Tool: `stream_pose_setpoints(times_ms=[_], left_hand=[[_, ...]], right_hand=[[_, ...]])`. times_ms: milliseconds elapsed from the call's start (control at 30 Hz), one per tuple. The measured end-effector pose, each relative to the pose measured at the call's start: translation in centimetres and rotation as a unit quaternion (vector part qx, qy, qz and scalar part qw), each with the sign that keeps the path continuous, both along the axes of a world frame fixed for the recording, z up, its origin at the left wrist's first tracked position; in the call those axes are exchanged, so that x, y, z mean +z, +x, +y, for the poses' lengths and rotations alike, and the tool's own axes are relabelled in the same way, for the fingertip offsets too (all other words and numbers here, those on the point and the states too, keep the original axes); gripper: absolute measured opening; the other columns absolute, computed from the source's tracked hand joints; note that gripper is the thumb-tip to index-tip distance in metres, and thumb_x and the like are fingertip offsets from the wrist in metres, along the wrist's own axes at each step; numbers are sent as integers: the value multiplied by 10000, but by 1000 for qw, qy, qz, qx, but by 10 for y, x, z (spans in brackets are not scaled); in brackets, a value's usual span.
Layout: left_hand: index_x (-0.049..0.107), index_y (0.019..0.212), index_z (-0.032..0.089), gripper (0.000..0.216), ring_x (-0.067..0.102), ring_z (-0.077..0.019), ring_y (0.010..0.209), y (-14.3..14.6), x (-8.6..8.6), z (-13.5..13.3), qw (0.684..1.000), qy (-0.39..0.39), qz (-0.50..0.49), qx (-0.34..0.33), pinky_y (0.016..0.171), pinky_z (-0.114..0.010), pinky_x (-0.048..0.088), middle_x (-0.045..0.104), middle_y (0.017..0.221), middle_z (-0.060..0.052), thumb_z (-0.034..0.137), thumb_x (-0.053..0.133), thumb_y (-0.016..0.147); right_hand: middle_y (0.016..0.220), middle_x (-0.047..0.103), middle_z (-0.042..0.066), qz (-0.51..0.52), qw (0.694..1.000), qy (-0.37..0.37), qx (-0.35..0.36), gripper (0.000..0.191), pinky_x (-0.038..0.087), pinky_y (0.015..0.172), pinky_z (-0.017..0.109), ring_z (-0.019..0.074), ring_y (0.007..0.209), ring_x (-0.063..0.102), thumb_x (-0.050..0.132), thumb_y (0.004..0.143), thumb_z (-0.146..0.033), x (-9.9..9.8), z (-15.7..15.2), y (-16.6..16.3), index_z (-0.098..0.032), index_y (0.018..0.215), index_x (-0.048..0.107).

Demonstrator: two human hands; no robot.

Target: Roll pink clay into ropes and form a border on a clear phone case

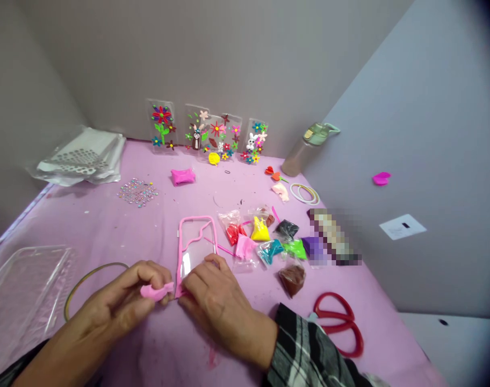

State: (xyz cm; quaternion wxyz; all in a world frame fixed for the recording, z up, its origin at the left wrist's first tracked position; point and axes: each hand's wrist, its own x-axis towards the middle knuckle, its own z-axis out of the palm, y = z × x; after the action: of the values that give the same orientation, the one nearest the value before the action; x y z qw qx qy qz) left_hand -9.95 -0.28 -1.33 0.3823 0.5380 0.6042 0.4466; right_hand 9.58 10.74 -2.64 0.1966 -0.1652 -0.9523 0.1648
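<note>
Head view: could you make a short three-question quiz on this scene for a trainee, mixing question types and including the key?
1. Which hand holds the loose pink piece?
2. True or false: the scissors have red handles.
3. Which packet lies closest to the scissors?
A) yellow
B) red
C) brown

Key:
1. The left hand; the right hand is at the lower part of the pink-edged clear panel.
2. True.
3. C, the brown packet.
</note>
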Motion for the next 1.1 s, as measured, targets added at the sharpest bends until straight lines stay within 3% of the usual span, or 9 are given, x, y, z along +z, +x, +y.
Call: stream_pose_setpoints(times_ms=[100, 267, 367, 433, 633, 767, 933, 1000, 1100], left_hand=[[624, 836, 252, 234, 651, -176, 837, -4, 3, 2, 999, -29, -31, 10, 800, -259, 566, 675, 847, -1, 412, 538, 982], [567, 678, 217, 332, 584, -112, 671, 1, 6, 3, 979, -87, -179, 40, 626, -165, 517, 600, 720, 29, 407, 813, 793], [681, 871, 269, 242, 653, -137, 762, 6, 1, 3, 970, -137, -198, 34, 708, -184, 558, 650, 799, 25, 395, 851, 754], [714, 1026, 313, 308, 690, -177, 900, 7, -4, 3, 968, -155, -195, 18, 816, -230, 579, 686, 916, 4, 408, 840, 761], [749, 845, 290, 120, 643, -183, 962, 2, -5, 3, 990, -98, -86, -59, 860, -243, 542, 671, 1013, -25, 409, 736, 845], [648, 749, 254, 153, 590, -133, 784, 4, 0, 4, 986, -126, -37, -101, 723, -197, 486, 633, 826, 33, 328, 758, 824], [683, 818, 274, 138, 610, -124, 769, 6, -2, 6, 975, -117, 48, -184, 723, -192, 471, 668, 815, 52, 309, 625, 939], [699, 872, 299, 225, 638, -120, 795, 3, -5, 7, 978, -71, 82, -179, 742, -182, 485, 687, 844, 54, 326, 520, 1005], [701, 1057, 357, 185, 662, -115, 908, -2, -10, 10, 981, 9, 136, -138, 820, -161, 507, 704, 981, 61, 307, 529, 1012]], right_hand=[[860, 630, 28, 14, 999, -40, 1, 151, 418, 945, 347, 174, 812, 514, 523, 1037, -265, 5, 0, 1, -191, 913, 566], [865, 649, 22, 68, 993, -90, -16, 140, 408, 922, 348, 169, 826, 543, 512, 1044, -245, 14, 0, 4, -192, 926, 564], [841, 647, 14, 100, 990, -99, -27, 136, 401, 890, 338, 159, 806, 548, 526, 1032, -215, 15, 1, 5, -188, 903, 562], [833, 648, 14, 113, 988, -99, -32, 142, 397, 874, 336, 158, 798, 550, 524, 1030, -211, 14, 2, 5, -187, 896, 564], [824, 656, 14, 113, 988, -100, -36, 165, 398, 894, 345, 158, 798, 556, 505, 1042, -232, 14, 2, 7, -193, 898, 576], [822, 656, 16, 105, 989, -102, -37, 179, 401, 903, 352, 162, 798, 563, 497, 1045, -234, 15, 3, 7, -194, 893, 582], [825, 658, 16, 82, 991, -101, -35, 180, 409, 901, 349, 162, 793, 559, 509, 1038, -227, 16, 3, 8, -188, 887, 598], [832, 664, 19, 71, 993, -92, -27, 187, 410, 906, 348, 161, 795, 562, 506, 1038, -218, 15, 4, 8, -185, 884, 606], [852, 678, 30, 58, 995, -75, -22, 223, 406, 916, 353, 164, 807, 571, 473, 1053, -217, 15, 5, 8, -182, 894, 625]])
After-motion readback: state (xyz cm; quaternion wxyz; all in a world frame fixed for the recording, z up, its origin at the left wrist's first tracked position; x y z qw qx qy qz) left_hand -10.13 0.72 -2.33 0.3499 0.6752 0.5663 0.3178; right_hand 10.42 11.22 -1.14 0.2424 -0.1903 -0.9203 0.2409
